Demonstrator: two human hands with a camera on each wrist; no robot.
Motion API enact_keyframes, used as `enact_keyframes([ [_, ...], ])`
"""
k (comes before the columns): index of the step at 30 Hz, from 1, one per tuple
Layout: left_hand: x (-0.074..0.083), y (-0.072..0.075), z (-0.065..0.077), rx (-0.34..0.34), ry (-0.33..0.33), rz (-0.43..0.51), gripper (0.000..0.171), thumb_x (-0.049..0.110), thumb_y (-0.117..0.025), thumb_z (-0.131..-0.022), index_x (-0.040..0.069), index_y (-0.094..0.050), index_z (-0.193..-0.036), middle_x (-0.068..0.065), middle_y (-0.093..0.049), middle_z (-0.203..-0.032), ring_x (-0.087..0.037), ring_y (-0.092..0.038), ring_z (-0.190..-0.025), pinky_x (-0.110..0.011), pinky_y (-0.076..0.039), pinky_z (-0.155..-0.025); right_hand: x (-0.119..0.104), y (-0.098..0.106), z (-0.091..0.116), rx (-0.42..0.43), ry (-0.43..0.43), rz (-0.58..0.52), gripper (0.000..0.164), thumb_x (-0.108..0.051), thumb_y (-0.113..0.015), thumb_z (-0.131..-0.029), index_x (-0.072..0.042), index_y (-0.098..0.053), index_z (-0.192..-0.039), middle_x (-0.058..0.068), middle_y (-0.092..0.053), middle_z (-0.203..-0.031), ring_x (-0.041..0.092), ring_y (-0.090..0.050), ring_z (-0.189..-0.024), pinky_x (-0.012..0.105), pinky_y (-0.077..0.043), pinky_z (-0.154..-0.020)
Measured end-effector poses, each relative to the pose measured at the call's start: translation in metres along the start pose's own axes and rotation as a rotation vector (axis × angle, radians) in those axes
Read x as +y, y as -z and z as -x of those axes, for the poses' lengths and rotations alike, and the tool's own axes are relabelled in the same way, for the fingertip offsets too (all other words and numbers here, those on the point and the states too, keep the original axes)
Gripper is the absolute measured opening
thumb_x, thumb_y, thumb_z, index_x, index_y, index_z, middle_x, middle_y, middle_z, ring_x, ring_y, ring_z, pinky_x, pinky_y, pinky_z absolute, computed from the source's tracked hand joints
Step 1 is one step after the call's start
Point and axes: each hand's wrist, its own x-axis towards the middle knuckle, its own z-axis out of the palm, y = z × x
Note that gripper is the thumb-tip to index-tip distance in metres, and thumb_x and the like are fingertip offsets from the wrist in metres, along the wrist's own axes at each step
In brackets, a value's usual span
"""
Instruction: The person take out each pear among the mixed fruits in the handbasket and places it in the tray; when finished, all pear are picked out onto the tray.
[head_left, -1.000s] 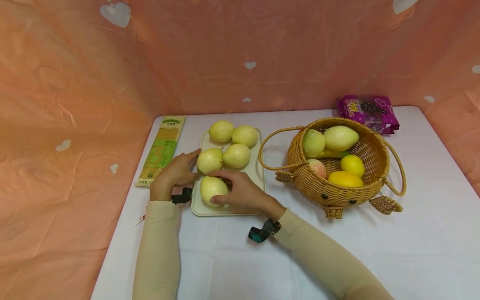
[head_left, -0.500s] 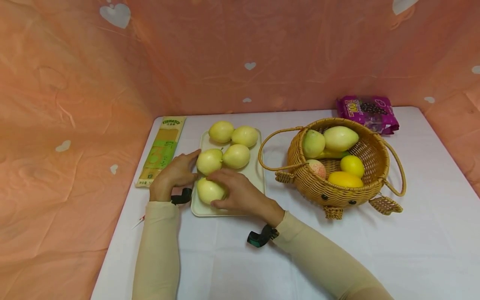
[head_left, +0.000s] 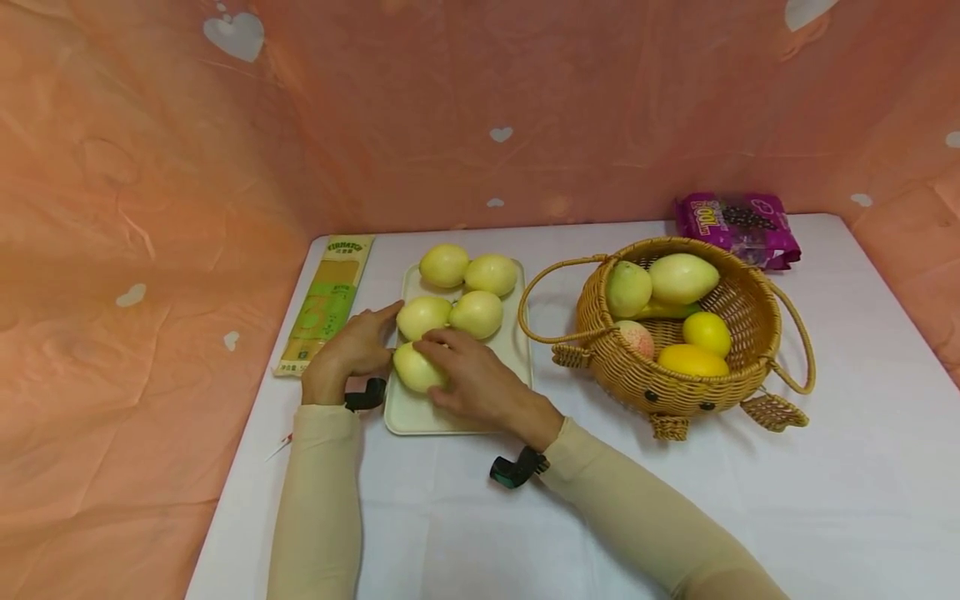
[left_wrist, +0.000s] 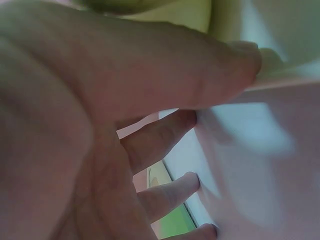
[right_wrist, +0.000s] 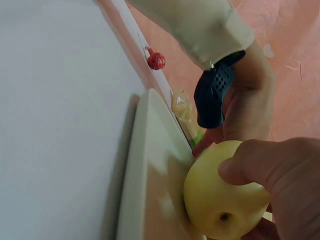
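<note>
My right hand [head_left: 483, 379] grips a pale yellow pear [head_left: 412, 369] at the near left of a cream tray [head_left: 465, 423]. In the right wrist view, the thumb [right_wrist: 237, 169] lies across the pear's side, while the fingers behind it are mostly hidden. My left hand [head_left: 351, 350] is at the tray's left edge with its fingers spread. Its thumb [left_wrist: 235, 65] touches the tray rim in the left wrist view, and the other fingertips rest on the white tabletop. Several more pears [head_left: 477, 314] lie in the tray beyond the right hand.
Right of the tray stands a wicker basket [head_left: 678, 392] holding several fruits. A purple snack packet [head_left: 738, 227] lies behind it. Left of the tray is a flat green-and-yellow packet [head_left: 324, 304]. A red-wrapped lollipop [right_wrist: 156, 60] lies near the table's left edge.
The right hand has moved the gripped pear slightly left and away from me, up against the row behind it. The two pears of that row have shifted slightly. The left hand has stayed in place.
</note>
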Motion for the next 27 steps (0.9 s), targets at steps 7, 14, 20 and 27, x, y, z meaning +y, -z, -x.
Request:
enact_keyframes([
  [7,-0.032,-0.014,-0.022,0.039,-0.042,-0.016,0.097,0.017,-0.080,-0.088,0.026,-0.034,-0.174,-0.027,-0.047,-0.168,-0.051,-0.034,-0.161,-0.073,-0.030,-0.127,0.009,0.002,-0.009,-0.006,-0.010,0.054,0.061,-0.011,-0.083,-0.089,0.000,-0.065,-0.146,0.018,-0.065,-0.144,0.034,-0.064,-0.130,0.044,-0.052,-0.115],
  [14,-0.026,-0.012,-0.016,0.038,-0.048,0.000,0.093,0.022,-0.079,-0.091,0.022,-0.036,-0.173,-0.029,-0.047,-0.166,-0.052,-0.036,-0.158,-0.071,-0.031,-0.127,0.014,0.001,-0.015,0.025,0.037,0.065,0.060,-0.006,-0.083,-0.087,0.003,-0.065,-0.143,0.020,-0.066,-0.141,0.036,-0.066,-0.125,0.045,-0.053,-0.112],
  [20,-0.020,-0.010,-0.013,0.031,-0.034,0.009,0.094,0.018,-0.078,-0.090,0.023,-0.035,-0.174,-0.029,-0.046,-0.168,-0.052,-0.033,-0.160,-0.072,-0.030,-0.128,0.015,0.000,-0.017,0.034,0.045,0.069,0.060,-0.005,-0.083,-0.087,0.002,-0.064,-0.143,0.021,-0.066,-0.142,0.037,-0.066,-0.127,0.045,-0.052,-0.114],
  [27,-0.014,-0.007,-0.009,0.021,-0.024,0.011,0.098,0.013,-0.077,-0.086,0.023,-0.035,-0.174,-0.028,-0.048,-0.167,-0.051,-0.036,-0.159,-0.072,-0.031,-0.127,0.011,0.008,-0.009,0.024,-0.001,-0.011,0.063,-0.011,-0.085,-0.088,0.001,-0.064,-0.147,0.021,-0.065,-0.148,0.036,-0.063,-0.136,0.046,-0.050,-0.119],
])
